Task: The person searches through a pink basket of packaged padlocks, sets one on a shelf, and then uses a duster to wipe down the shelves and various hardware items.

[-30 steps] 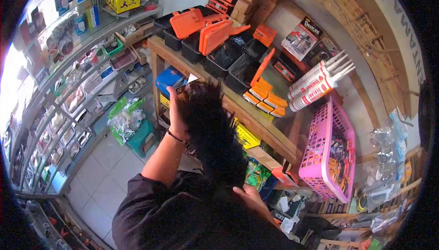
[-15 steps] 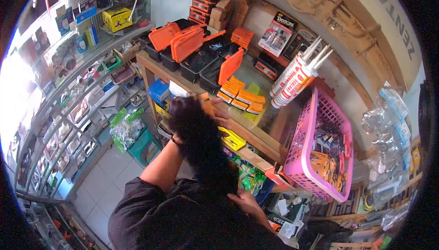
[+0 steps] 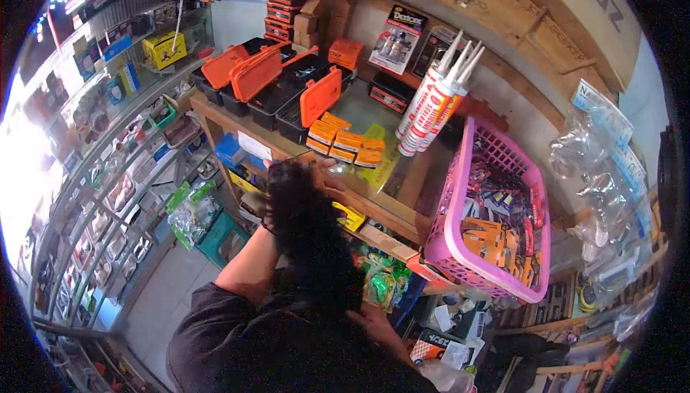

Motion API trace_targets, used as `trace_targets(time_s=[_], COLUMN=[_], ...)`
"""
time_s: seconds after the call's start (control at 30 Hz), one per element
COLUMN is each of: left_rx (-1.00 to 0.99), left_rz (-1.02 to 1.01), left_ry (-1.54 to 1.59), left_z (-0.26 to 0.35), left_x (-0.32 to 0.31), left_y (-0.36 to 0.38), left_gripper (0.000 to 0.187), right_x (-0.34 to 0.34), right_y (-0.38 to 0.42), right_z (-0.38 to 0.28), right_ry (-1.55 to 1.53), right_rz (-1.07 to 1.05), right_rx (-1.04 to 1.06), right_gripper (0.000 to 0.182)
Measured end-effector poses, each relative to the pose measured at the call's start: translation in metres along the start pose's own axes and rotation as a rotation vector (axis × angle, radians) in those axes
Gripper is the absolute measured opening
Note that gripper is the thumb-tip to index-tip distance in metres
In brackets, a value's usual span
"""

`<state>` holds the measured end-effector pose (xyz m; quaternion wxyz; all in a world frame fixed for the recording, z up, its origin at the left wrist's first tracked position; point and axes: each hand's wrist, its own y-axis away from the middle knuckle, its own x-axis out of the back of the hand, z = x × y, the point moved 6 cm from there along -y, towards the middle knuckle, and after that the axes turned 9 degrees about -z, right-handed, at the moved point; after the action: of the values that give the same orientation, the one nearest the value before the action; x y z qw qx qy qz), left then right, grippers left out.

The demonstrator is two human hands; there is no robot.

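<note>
Dark hair hangs over the middle of the view and covers most of both hands. My left hand (image 3: 269,210) shows only a strip beside the hair, above a dark wristband; its fingers are hidden. Fingers of what appears to be my right hand (image 3: 330,179) bend past the hair at the counter's wooden edge, beside a small orange-brown thing (image 3: 314,167) I cannot make out. Just beyond them, several small orange boxes (image 3: 345,141) sit on the glass-topped counter (image 3: 280,133), next to a yellow packet (image 3: 379,167).
Black cases with raised orange lids (image 3: 257,73) stand at the back left of the counter. Silicone sealant tubes (image 3: 431,105) stand upright near a pink basket (image 3: 449,231) of packaged goods. A green stool (image 3: 215,242) bears bagged items at left. Shelves line the left side.
The view has shifted, so the counter and its goods sit further left. The hands stay by the counter edge, and less of the orange-brown thing shows beside the fingers.
</note>
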<state>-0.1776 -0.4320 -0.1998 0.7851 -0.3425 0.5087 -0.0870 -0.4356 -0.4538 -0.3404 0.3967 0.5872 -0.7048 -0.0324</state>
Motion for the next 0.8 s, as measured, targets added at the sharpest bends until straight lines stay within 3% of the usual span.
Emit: trace_targets(time_s=[0.03, 0.07, 0.13, 0.2, 0.27, 0.3, 0.33, 0.37, 0.4, 0.47, 0.53, 0.57, 0.6, 0.63, 0.67, 0.7, 0.73, 0.8], left_rx=[0.101, 0.101, -0.115, -0.048, 0.203, 0.406, 0.406, 0.178, -0.052, -0.14, 0.113, 0.035, -0.069, -0.141, -0.209, -0.107, -0.003, -0.048], left_rz=[-0.275, -0.283, 0.425, 0.369, -0.197, 0.34, 0.327, 0.407, 0.472, 0.464, -0.217, -0.212, 0.228, 0.338, 0.448, 0.229, 0.012, 0.127], left_ry=[-0.051, -0.043, 0.321, 0.379, -0.176, -0.759, -0.747, -0.311, 0.127, 0.12, 0.018, 0.057, 0.496, 0.376, 0.259, 0.135, 0.005, 0.013], left_z=[-0.007, -0.009, -0.005, -0.011, -0.013, -0.007, -0.008, -0.004, -0.001, 0.006, 0.012, 0.021, 0.029, 0.04, 0.05, 0.057, 0.064, 0.079], left_x=[-0.003, -0.014, 0.0, 0.003, 0.018, 0.012, 0.002, -0.002, -0.001, 0.024, -0.01, -0.012, 0.003, 0.008, 0.014, 0.011, 0.012, 0.027], left_y=[0.001, -0.005, -0.003, -0.003, -0.007, -0.006, -0.013, -0.018, -0.02, -0.018, -0.026, -0.021, -0.008, -0.004, 0.001, 0.003, 0.011, 0.024], left_gripper=[0.091, 0.091, 0.092, 0.086, 0.082, 0.081, 0.081, 0.081, 0.08, 0.084, 0.088, 0.093, 0.094, 0.096, 0.097, 0.097, 0.097, 0.087], right_x=[-0.01, -0.013, -0.01, -0.006, -0.003, -0.002, 0.001, 0.004, 0.01, 0.015, 0.016, 0.016, 0.017, 0.016, 0.013, 0.012, 0.013, 0.013], right_y=[-0.008, -0.01, -0.009, -0.006, -0.002, -0.001, -0.001, -0.001, 0.002, 0.008, 0.005, 0.002, -0.002, -0.008, -0.017, -0.023, -0.028, -0.041], right_z=[0.02, 0.024, 0.024, 0.02, 0.012, 0.009, 0.009, 0.008, 0.001, -0.02, -0.033, -0.039, -0.043, -0.042, -0.034, -0.029, -0.032, -0.046], right_ry=[-0.156, -0.308, -0.18, -0.047, -0.117, -0.116, -0.342, -0.563, -0.551, -0.251, -0.346, -0.454, -0.56, -0.541, -0.337, -0.132, -0.115, -0.117], right_rz=[-0.021, -0.042, -0.018, 0.001, 0.1, 0.115, 0.134, 0.15, 0.157, 0.091, 0.088, 0.089, 0.089, 0.074, 0.034, -0.004, -0.014, -0.011], right_rx=[0.021, 0.042, -0.01, -0.072, 0.002, -0.009, -0.003, 0.008, 0.003, -0.025, -0.008, 0.009, 0.024, 0.022, -0.039, -0.099, -0.1, -0.022], right_gripper=[0.047, 0.047, 0.046, 0.044, 0.03, 0.03, 0.03, 0.03, 0.03, 0.032, 0.032, 0.032, 0.032, 0.032, 0.032, 0.031, 0.031, 0.032])
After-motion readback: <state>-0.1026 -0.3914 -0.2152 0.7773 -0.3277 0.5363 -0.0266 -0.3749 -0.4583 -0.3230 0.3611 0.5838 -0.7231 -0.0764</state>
